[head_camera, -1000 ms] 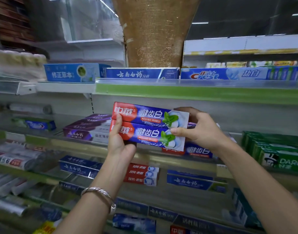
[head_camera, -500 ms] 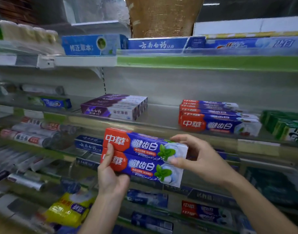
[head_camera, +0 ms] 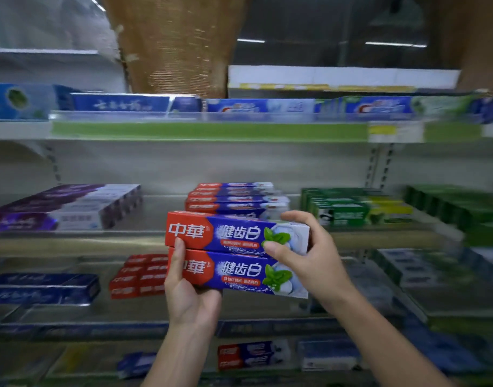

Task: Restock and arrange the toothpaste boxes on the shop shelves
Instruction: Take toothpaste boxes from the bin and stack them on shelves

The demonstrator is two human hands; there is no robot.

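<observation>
I hold two red-and-blue toothpaste boxes stacked one on the other, the upper box (head_camera: 234,233) and the lower box (head_camera: 239,273), in front of the middle shelf (head_camera: 100,240). My left hand (head_camera: 189,291) grips their red left ends from below. My right hand (head_camera: 304,255) pinches the white right end of the upper box, thumb on its front. Just behind them on the shelf lies a stack of the same red-and-blue boxes (head_camera: 234,198).
Purple boxes (head_camera: 63,208) lie left on the middle shelf, green boxes (head_camera: 359,208) right. Blue boxes (head_camera: 122,103) line the top shelf with its green edge strip (head_camera: 206,131). Red boxes (head_camera: 139,277) and dark blue boxes (head_camera: 41,287) sit on the shelf below.
My view has swung right and up, so the matching stack now sits straight behind the held boxes. Both hands keep their grip and have carried the two boxes closer to that stack.
</observation>
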